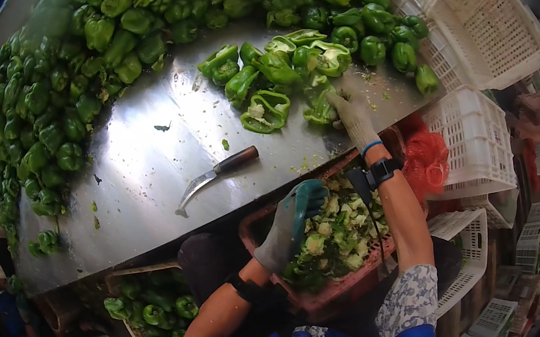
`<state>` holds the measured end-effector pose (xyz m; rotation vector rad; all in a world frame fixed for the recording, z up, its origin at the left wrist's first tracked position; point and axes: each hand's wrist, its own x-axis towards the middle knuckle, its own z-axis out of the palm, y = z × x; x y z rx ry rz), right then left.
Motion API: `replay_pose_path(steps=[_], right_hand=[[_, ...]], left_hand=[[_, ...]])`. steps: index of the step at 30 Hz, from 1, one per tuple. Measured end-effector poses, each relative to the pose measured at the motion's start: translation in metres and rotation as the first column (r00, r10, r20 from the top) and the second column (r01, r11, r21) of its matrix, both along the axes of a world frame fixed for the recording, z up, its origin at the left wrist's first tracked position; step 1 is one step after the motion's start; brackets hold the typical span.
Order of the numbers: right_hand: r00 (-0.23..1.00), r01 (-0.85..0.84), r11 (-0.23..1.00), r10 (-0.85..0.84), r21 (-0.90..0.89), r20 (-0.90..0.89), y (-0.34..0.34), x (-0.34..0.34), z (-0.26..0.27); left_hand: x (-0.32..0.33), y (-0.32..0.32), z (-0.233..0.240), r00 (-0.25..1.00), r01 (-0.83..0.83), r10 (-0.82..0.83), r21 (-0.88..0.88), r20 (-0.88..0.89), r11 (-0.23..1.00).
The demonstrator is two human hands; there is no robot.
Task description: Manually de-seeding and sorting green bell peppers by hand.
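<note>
My right hand (352, 112), in a whitish knit glove, has its fingers against a cut green bell pepper (319, 108) on the metal table (145, 193). Next to it lies a pile of halved peppers (277, 68), some with pale cores and seeds showing. Over a pink plastic crate (319, 303) of pepper cores and scraps (338, 232) hovers my left hand (294, 217), in a grey glove with a teal coating. Its fingers are curled and the palm is hidden. A curved knife (221, 175) with a dark wooden handle rests on the table, touched by neither hand.
Whole green peppers (136, 21) are heaped along the table's far and left sides. White plastic crates (476, 138) stand at the right, with a red mesh bag (425, 160) beside them. Below the table edge, another container holds whole peppers (156, 313).
</note>
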<state>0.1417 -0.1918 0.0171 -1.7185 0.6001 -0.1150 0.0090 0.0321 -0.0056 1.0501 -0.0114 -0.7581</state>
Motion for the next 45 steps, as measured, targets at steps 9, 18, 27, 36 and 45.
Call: replay_pose_path(steps=[9, 18, 27, 36, 45], right_hand=[[0.988, -0.148, 0.979, 0.153, -0.140, 0.023, -0.010, -0.024, 0.041], [0.970, -0.239, 0.971, 0.239, 0.013, 0.042, 0.005, -0.058, 0.051], [0.793, -0.026, 0.240, 0.597, -0.970, 0.126, 0.021, -0.091, -0.010], [0.879, 0.113, 0.297, 0.415, -0.948, 0.235, 0.003, -0.112, -0.019], [0.945, 0.177, 0.951, -0.092, -0.254, 0.313, -0.058, -0.256, 0.092]], left_hand=[[-0.005, 0.000, -0.005, 0.998, -0.065, 0.064, 0.034, 0.025, 0.997], [0.007, 0.004, -0.005, 0.977, -0.147, 0.144, -0.007, -0.154, 0.989], [0.000, 0.008, 0.014, 0.987, -0.163, 0.163, 0.023, -0.011, 0.986], [-0.006, 0.006, 0.011, 0.992, -0.118, 0.118, 0.001, 0.032, 0.993], [-0.015, -0.004, 0.016, 0.990, -0.139, 0.139, 0.030, -0.009, 0.990]])
